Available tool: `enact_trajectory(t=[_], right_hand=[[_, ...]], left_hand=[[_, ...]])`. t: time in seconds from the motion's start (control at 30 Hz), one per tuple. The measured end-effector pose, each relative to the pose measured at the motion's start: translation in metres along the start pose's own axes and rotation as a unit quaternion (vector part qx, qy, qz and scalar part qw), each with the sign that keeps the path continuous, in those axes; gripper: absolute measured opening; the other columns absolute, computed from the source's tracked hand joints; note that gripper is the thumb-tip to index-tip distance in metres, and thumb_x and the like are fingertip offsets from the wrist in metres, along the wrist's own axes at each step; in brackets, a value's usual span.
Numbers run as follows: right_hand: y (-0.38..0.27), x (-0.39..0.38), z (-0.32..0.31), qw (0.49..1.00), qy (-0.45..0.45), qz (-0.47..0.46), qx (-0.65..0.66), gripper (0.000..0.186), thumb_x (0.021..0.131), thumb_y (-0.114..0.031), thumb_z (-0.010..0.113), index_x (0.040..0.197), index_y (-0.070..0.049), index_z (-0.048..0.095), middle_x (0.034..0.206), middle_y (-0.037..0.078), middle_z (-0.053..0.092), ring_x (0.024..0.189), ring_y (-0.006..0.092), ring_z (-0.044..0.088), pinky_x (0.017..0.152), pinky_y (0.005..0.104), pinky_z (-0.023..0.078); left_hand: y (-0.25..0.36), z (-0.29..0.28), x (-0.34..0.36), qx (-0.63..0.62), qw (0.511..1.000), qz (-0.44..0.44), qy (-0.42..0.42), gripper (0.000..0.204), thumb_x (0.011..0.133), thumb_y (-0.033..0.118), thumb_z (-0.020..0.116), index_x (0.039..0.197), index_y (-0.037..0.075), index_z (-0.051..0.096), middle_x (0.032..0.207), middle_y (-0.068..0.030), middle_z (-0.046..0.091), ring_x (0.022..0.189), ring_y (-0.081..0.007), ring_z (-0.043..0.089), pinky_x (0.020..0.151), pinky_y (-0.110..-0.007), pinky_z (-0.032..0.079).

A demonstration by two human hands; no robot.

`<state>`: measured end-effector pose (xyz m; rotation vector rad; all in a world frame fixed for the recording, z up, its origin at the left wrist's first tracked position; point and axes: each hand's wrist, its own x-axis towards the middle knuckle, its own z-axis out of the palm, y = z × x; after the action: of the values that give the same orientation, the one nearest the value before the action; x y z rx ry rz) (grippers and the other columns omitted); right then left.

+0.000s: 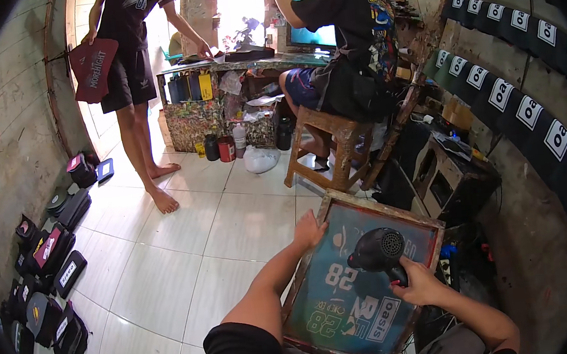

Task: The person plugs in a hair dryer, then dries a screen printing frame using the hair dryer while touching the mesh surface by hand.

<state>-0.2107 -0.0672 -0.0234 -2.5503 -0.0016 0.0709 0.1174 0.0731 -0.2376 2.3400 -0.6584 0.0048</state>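
Observation:
A wooden-framed printing screen (383,209) with a blue-green mesh and pale stencilled designs leans tilted in front of me, its lower edge by my lap. My left hand (310,230) is closed around its upper left edge. In my right hand (418,283) is a black hair dryer (376,250), held by its handle over the right half of the mesh. The dryer's round vented back faces up and hides part of the stencil. Whether it is running cannot be told.
Black fabric items (59,256) lie in piles along the left wall. Someone barefoot (129,76) stands holding a maroon panel (94,69); another person sits on a wooden stool (333,128) at a cluttered bench (182,118). Dark printed pieces (486,82) hang along the right wall, above a wooden box (438,186).

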Motion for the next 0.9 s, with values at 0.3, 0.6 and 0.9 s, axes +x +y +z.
enact_trajectory(t=[0.3, 0.6, 0.9], right_hand=[[0.008, -0.002, -0.002, 0.999, 0.026, -0.029, 0.015, 0.041, 0.077, -0.008, 0.069, 0.110, 0.007, 0.052, 0.092, 0.026, 0.063, 0.088, 0.0369, 0.067, 0.077, 0.0419, 0.050], [0.022, -0.003, 0.000, 0.998, 0.040, -0.043, 0.022, 0.050, 0.076, -0.008, 0.069, 0.121, 0.005, 0.051, 0.091, 0.023, 0.064, 0.087, 0.0331, 0.067, 0.079, 0.0405, 0.050], [0.034, -0.003, -0.003, 0.998, 0.030, -0.029, 0.049, 0.050, 0.077, -0.010, 0.070, 0.120, 0.006, 0.052, 0.092, 0.023, 0.065, 0.090, 0.0334, 0.068, 0.081, 0.0397, 0.051]], left_hand=[[0.016, 0.040, -0.033, 0.308, 0.877, 0.360, 0.081, 0.088, 0.094, 0.053, 0.042, 0.149, -0.012, 0.020, 0.160, -0.0286, 0.009, 0.150, -0.0399, 0.005, 0.121, -0.053, 0.007], [0.023, 0.072, -0.040, 0.193, 0.943, 0.272, 0.019, 0.090, 0.096, 0.054, 0.040, 0.149, -0.015, 0.015, 0.159, -0.0328, 0.006, 0.150, -0.0445, -0.002, 0.121, -0.054, 0.002], [0.054, 0.068, -0.062, 0.118, 0.841, 0.479, -0.222, 0.077, 0.099, 0.050, 0.038, 0.152, -0.004, 0.023, 0.161, -0.0241, 0.009, 0.151, -0.0374, 0.001, 0.121, -0.055, -0.001]])
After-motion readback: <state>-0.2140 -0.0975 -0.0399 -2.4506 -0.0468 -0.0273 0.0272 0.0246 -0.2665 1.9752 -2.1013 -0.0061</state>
